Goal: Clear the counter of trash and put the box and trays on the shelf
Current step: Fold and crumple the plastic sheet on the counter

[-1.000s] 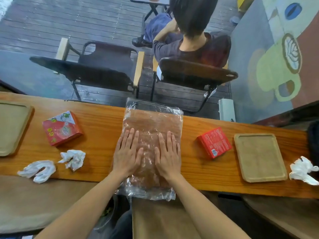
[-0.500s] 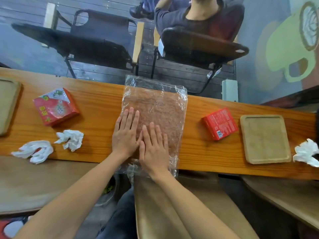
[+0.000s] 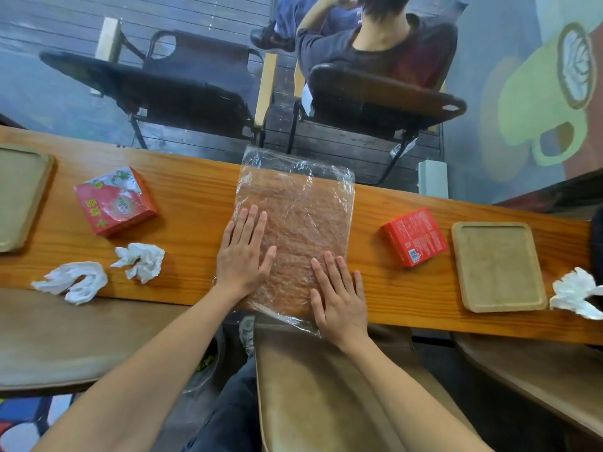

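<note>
Counter (image 3: 195, 190) holds boxes, tissues, trays; both flat, spread grips press plastic bag (image 3: 303, 203).

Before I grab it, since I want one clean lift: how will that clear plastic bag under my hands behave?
The clear plastic bag looks thin and crinkled, so it will probably flop and sag rather than hold flat. Its near edge already droops off the counter, so a push may slide it off. Both hands lie flat on it; pinching an edge likely works best.

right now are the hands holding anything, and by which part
Nothing is gripped. Left hand and right hand lie flat, fingers extended, pressing the clear crinkled plastic bag at its near end.
</note>
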